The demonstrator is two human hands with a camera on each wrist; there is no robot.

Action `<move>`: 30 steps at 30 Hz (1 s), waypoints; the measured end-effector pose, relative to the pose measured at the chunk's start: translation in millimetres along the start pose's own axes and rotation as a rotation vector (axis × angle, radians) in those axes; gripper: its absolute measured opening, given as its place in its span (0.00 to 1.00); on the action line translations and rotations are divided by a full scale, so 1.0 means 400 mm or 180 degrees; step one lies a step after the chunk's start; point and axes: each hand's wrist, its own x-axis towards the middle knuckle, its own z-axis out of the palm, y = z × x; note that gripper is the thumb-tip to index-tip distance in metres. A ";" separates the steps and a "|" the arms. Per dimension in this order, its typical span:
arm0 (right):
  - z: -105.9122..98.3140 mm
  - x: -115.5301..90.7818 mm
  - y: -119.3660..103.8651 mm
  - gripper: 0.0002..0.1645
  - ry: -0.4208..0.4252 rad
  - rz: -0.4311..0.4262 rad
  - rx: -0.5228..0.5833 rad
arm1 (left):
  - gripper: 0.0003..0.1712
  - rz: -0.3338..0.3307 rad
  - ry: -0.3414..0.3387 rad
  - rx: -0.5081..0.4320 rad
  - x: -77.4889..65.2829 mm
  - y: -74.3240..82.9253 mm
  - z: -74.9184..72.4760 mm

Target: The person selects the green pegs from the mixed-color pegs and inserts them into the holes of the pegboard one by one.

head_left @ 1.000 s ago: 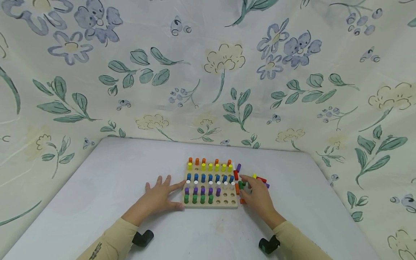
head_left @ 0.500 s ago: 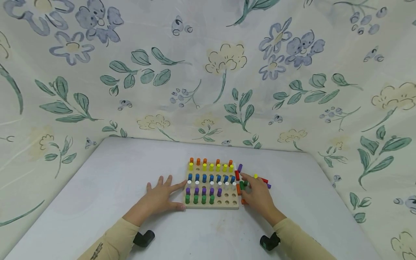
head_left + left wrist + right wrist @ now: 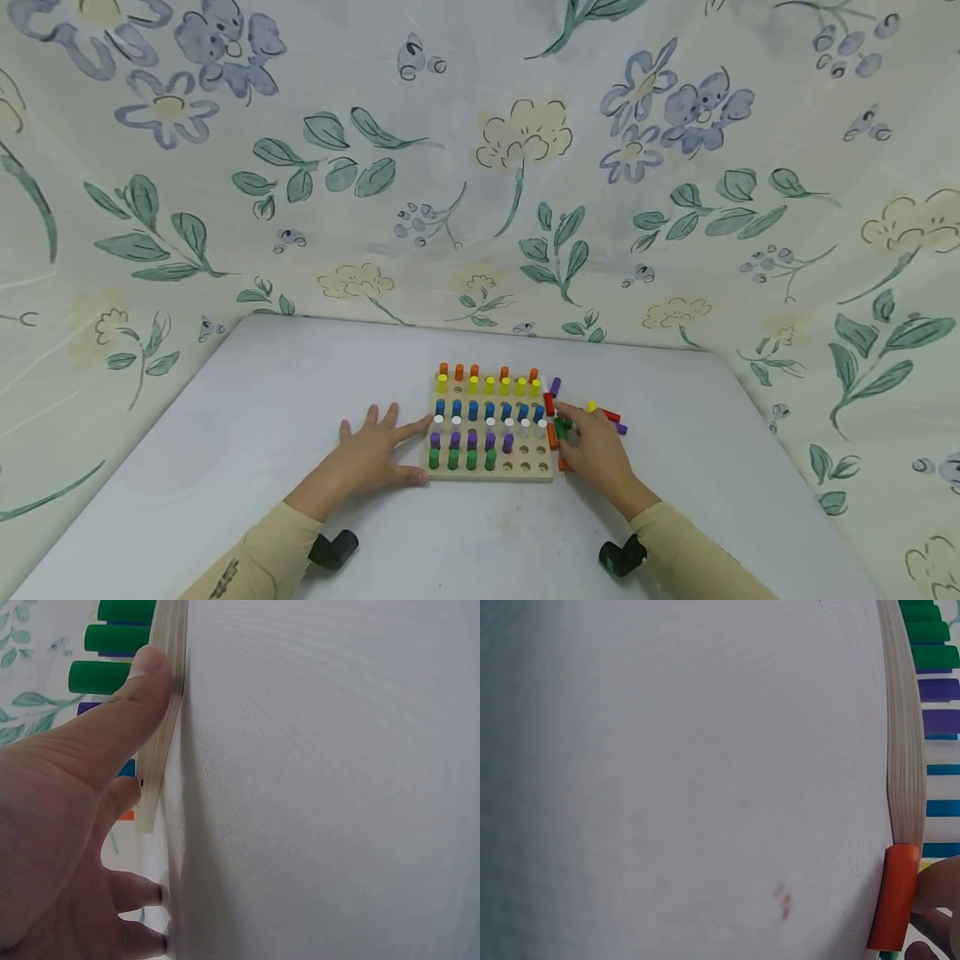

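A wooden pegboard lies on the table with rows of orange, yellow, blue, white, purple and green pegs standing in it. My left hand spreads its fingers at the board's left side, thumb and index finger touching its edge; in the left wrist view the thumb lies by the green pegs. My right hand bends over loose pegs right of the board, a green peg showing between index finger and thumb. I cannot tell whether it is pinched. An orange peg lies against the board's corner, before a finger.
More loose pegs lie around the right hand: a red peg, a purple peg and a yellow peg. Bare holes show at the board's front right. Black wrist mounts hang under both sleeves. A floral cloth backs the table.
The whole head view has shifted slightly, so everything appears a little further right. Both hands and the board hold nearly the same places relative to each other.
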 end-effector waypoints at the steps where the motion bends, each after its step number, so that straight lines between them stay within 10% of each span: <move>1: 0.000 0.000 0.000 0.35 -0.0002 0.0004 -0.0004 | 0.55 0.0001 0.0001 0.0000 0.000 0.000 0.001; 30: -0.004 -0.020 0.007 0.41 0.0054 0.0021 0.0216 | 0.55 -0.0029 0.0007 0.0048 0.004 0.003 0.002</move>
